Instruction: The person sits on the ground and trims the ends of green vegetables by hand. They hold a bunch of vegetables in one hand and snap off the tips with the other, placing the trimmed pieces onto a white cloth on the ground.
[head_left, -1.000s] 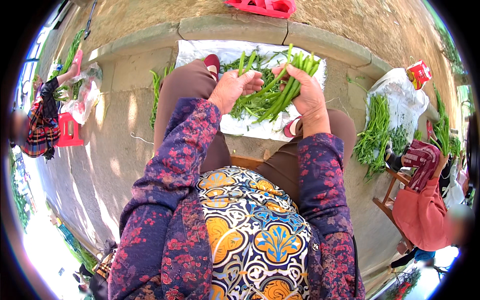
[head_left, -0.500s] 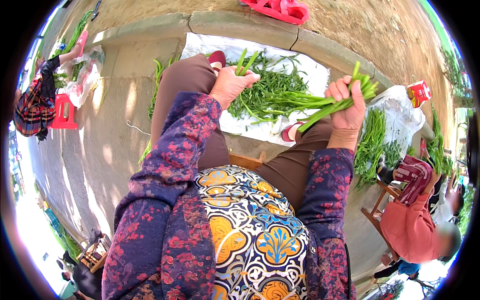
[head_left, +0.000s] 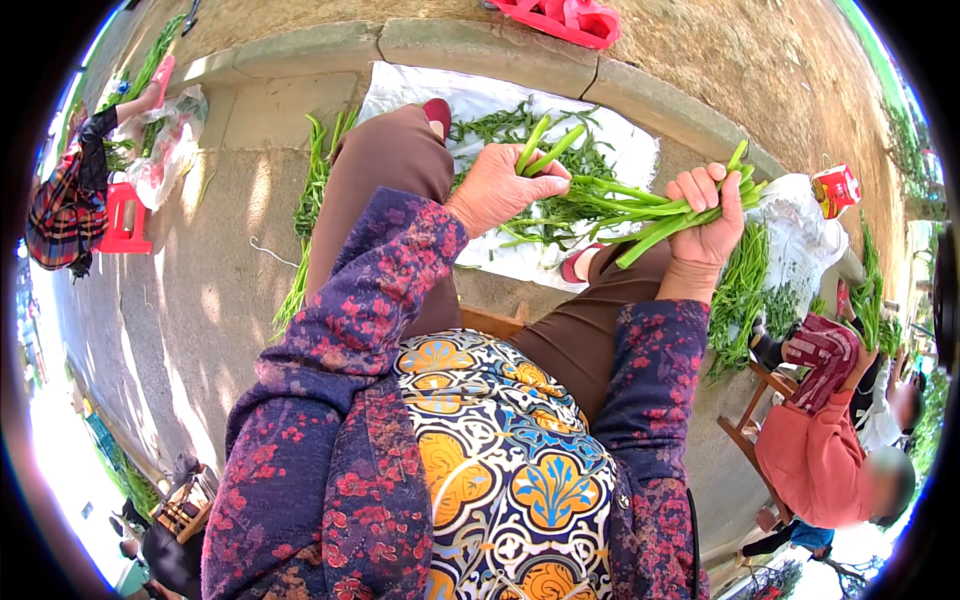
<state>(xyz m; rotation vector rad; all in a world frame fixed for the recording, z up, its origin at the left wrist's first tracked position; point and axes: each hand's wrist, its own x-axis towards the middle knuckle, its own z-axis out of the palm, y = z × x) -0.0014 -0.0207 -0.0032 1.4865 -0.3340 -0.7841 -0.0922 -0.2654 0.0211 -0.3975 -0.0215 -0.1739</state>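
My left hand (head_left: 500, 192) pinches a couple of short green vegetable stalks (head_left: 556, 152), their ends poking up past the thumb. To its right, my right hand (head_left: 708, 222) is wrapped around a bundle of longer green stalks (head_left: 640, 207). The bundle's thin ends point left toward my left hand; whether they touch it I cannot tell. Below both hands a white sheet (head_left: 395, 92) lies on the ground, with a heap of loose cut greens (head_left: 505, 126) on it, partly hidden by my left hand and knee.
Uncut green stalks (head_left: 312, 190) lie left of my leg, and another pile (head_left: 740, 290) lies to the right beside white plastic (head_left: 803, 225). A stone curb (head_left: 480, 48) runs behind the sheet. A person in a red top (head_left: 815, 450) sits at right; a red stool (head_left: 126, 215) stands far left.
My left hand has moved right, closer to the bundle, with its stalks now leaning right. My right hand has shifted slightly to the right and down, still gripping the bundle.
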